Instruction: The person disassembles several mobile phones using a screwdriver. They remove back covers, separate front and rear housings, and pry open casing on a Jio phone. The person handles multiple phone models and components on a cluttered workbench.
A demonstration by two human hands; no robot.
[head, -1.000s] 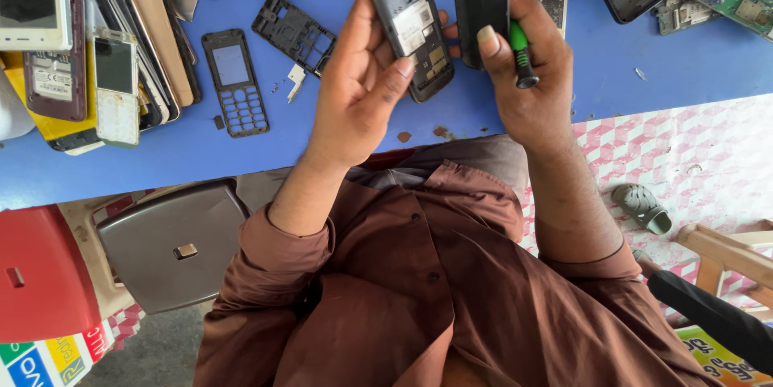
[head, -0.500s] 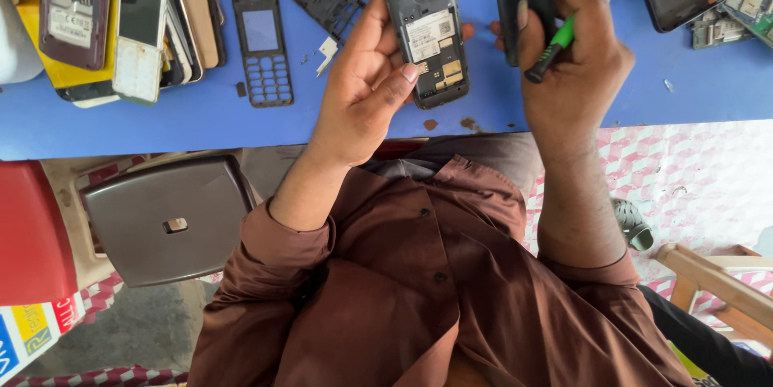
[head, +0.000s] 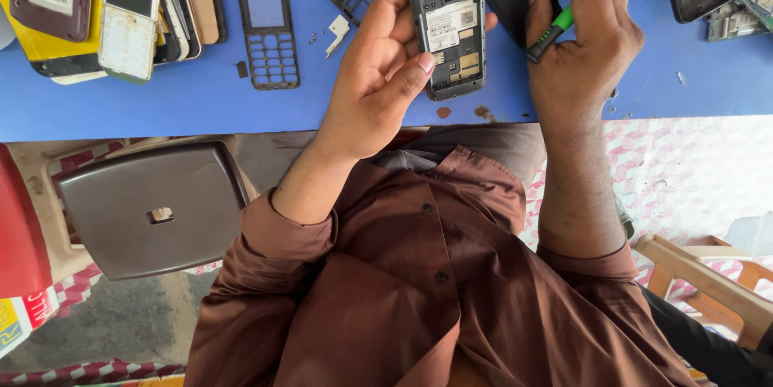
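Phone (head: 447, 20), back cover off, stands upright in left hand (head: 378, 85)'s pinched fingers; right hand (head: 584, 49), just beside, clamps a green screwdriver (head: 576, 4) and probably the cover.

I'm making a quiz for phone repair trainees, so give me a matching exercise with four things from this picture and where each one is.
Things:
1. grey phone without back cover
2. green-handled screwdriver
3. keypad frame
4. pile of phones

Places:
A. lying alone on the blue table
B. stacked at the table's far left
C. in the left hand
D. in the right hand

Pairs: 1-C, 2-D, 3-A, 4-B
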